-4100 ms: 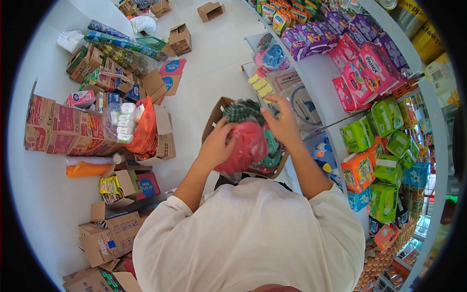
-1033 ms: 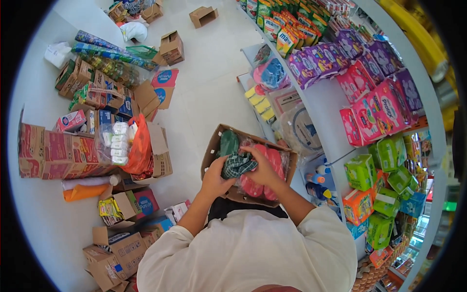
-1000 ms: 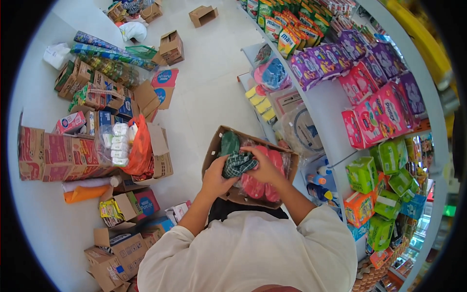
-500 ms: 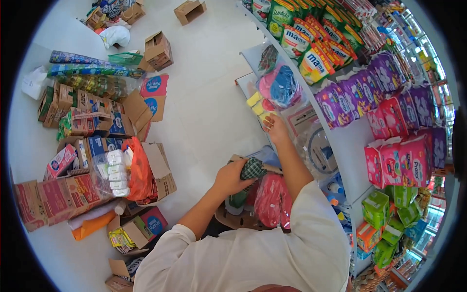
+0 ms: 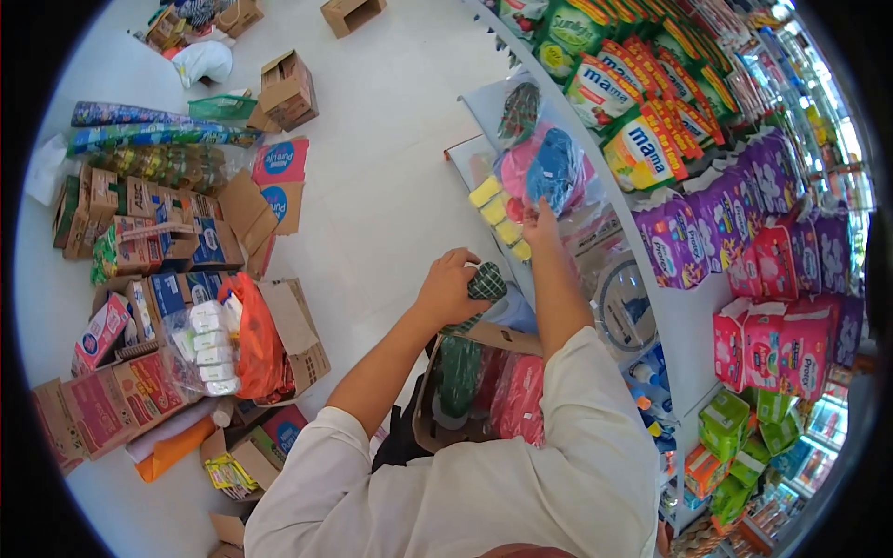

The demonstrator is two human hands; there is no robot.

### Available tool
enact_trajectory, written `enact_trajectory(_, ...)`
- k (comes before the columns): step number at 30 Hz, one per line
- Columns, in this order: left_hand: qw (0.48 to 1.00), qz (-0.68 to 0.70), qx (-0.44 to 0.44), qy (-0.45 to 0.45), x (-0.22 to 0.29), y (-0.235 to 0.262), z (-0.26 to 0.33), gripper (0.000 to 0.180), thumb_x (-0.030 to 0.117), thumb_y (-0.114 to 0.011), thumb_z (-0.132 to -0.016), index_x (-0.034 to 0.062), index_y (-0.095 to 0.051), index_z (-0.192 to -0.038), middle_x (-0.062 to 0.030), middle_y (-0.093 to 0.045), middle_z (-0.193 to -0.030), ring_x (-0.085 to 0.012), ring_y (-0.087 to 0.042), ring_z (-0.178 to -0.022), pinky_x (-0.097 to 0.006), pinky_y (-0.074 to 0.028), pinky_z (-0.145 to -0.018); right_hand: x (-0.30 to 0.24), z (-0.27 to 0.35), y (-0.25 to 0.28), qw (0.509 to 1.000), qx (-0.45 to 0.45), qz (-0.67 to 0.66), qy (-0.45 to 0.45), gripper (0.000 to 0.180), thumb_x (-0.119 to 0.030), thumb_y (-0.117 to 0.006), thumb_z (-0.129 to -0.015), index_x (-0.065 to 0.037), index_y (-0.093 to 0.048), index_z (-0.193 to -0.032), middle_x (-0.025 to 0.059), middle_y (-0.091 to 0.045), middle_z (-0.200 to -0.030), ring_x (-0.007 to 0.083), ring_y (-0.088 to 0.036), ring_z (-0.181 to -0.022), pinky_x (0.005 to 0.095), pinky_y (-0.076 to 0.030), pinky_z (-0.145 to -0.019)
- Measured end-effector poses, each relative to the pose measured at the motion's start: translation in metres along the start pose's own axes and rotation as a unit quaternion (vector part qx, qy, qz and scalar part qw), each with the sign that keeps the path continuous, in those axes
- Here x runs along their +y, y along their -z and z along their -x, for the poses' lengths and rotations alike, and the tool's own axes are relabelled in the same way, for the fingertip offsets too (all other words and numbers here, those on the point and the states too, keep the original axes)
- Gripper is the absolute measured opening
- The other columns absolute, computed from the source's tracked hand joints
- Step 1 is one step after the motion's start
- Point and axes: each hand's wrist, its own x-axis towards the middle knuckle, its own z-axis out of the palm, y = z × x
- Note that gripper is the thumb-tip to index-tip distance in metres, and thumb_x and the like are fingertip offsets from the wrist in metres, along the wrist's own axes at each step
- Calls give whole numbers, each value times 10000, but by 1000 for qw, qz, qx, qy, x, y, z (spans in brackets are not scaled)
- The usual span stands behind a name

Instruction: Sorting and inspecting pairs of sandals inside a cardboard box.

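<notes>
My left hand is closed round a dark green checked bundle, seemingly in clear plastic; its exact kind is hard to tell. It is held just beyond an open cardboard box close to my body. Inside the box lie a dark green plastic-wrapped item and a pinkish-red one. At the low shelf on the right, my right hand grips the near end of a blue plastic-wrapped item, slipper-like in shape. A pink wrapped item lies beside it, with yellow packs to the left.
Shelving curves along my right, stocked with detergent pouches, purple packs and pink packs. Another checked package sits farther along the low shelf. Cartons and an orange-red plastic bag line the left.
My right hand has moved from beside the yellow packs onto the blue wrapped item. My left hand has shifted the checked bundle away from me, uncovering more of the box.
</notes>
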Motion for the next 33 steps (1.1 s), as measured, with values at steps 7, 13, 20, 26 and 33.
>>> enact_trajectory(7, 962, 78, -124, 232, 11, 18, 18, 553, 259, -818, -655, 32, -586, -1102, -199, -663, -1010, -417, -641, -949, -472, -517, -801, 8, 70, -3, 993, -8, 114, -34, 227, -222, -728, -869, -79, -589, -978, 90, -607, -854, 167, -611, -765, 337, -535, -596)
enact_trajectory(13, 967, 96, -97, 215, 27, 10, 28, 788, 222, -809, -679, 62, -413, -1342, -239, -659, -1078, -421, -645, -995, -454, -520, -841, -4, 142, 1, 761, 52, 499, 412, 342, -246, -711, -849, -3, -569, -1044, 157, -600, -973, 311, -610, -895, 437, -504, -758)
enact_trajectory(20, 983, 82, -42, 160, 54, 11, 49, 877, 169, -818, -666, 77, -378, -1419, -239, -624, -1160, -427, -619, -1040, -485, -519, -851, -40, 257, -10, 484, -185, 627, 582, 442, -161, -746, -727, -6, -589, -1111, 186, -613, -1110, 384, -600, -1030, 443, -495, -878)
enact_trajectory(26, 992, 47, 32, 112, 114, 29, 82, 1134, 139, -850, -629, 107, -188, -1549, -205, -422, -1425, -418, -618, -1044, -471, -541, -815, -72, 373, 11, 404, -321, 633, 577, 512, -112, -773, -664, -40, -611, -1145, 123, -617, -1167, 343, -610, -1074, 422, -518, -886)
enact_trajectory(33, 999, -11, 32, 31, 196, 36, 148, 1119, 491, -910, -559, 121, -375, -1470, -152, -476, -1418, -374, -650, -1031, -443, -552, -823, -123, 475, 54, 354, -457, 672, 463, 494, -91, -727, -683, -76, -622, -1166, 124, -618, -1192, 346, -618, -1081, 425, -525, -889)
